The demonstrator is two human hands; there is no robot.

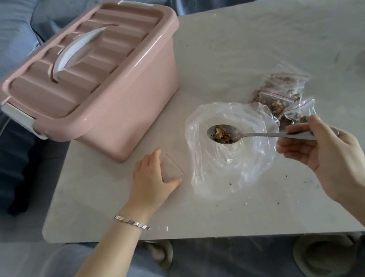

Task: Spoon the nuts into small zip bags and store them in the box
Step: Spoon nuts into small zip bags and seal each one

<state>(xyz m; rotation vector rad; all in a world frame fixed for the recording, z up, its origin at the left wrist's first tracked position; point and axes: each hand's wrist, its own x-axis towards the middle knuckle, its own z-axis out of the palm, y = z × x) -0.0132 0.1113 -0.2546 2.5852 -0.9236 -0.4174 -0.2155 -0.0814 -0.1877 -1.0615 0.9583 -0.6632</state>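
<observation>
**Mia:** What is the right hand doing?

**Tom:** The right hand (321, 155) is palm up. Its fingers curl round the end of the spoon (259, 135), and the thumb sits on top.

**Mia:** Where are the nuts?

**Tom:** Some nuts (221, 134) sit in the spoon, left of that grip, over the big clear bag (235, 166). Just past the grip lie the filled zip bags (284, 97).

**Mia:** And the other hand?

**Tom:** The left hand (152, 178) is far left of the grip, palm down. Its fingers are straight and its thumb is out. It rests on a small zip bag (172, 166) that lies flat.

**Mia:** Is there room to move?

**Tom:** A wide stretch of table (279, 29) shows past the grip and to its right. The near edge runs under both forearms. The pink box (97, 84), lid on, sits far left and further away, at the table's left edge.
</observation>
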